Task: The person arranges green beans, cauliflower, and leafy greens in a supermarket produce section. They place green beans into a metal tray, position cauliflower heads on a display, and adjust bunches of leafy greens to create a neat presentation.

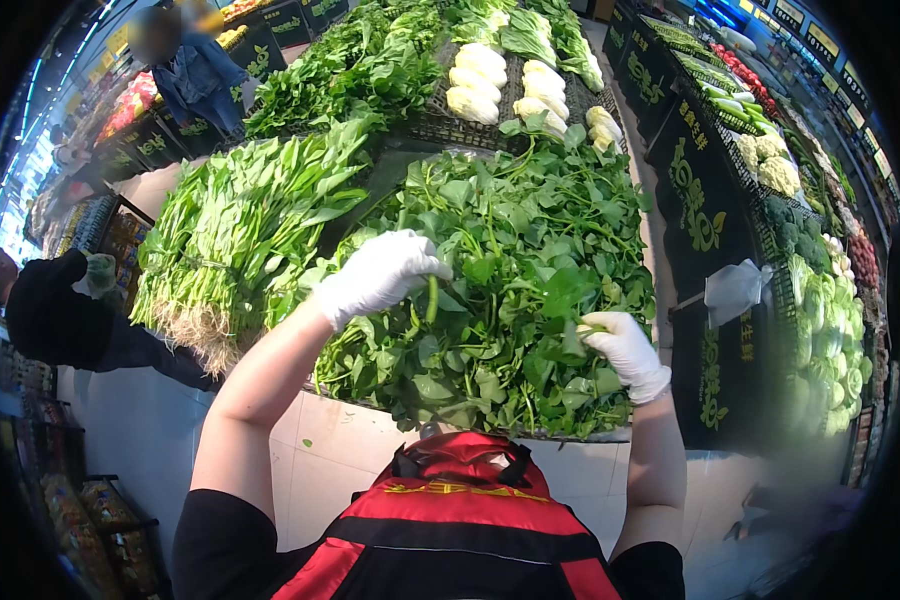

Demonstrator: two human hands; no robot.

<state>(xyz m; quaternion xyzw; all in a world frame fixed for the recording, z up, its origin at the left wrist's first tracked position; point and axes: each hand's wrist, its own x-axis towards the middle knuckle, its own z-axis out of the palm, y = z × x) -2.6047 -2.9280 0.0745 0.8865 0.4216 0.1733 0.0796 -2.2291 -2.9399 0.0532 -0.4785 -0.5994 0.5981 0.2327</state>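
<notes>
A broad heap of leafy green stems [495,225] covers the low display before me. My left hand [385,274], in a white glove, pinches a green stem [432,298] above the heap's left part; its lower end points down from my fingers. At the heap's right side, my gloved right hand [627,354] has its fingers closed on a leafy sprig [581,334], whose leaves spread to the left of the fingertips. Left of the heap lie bundled greens [240,225] with their pale roots [202,330] towards me.
Napa cabbages [474,84] sit in black crates behind the heap. A shelf on the right holds cauliflower [776,166], broccoli [791,229] and other vegetables; a clear plastic bag [736,292] sticks out there. One person in dark clothes [67,315] stands close at left, another in blue [202,79] farther back.
</notes>
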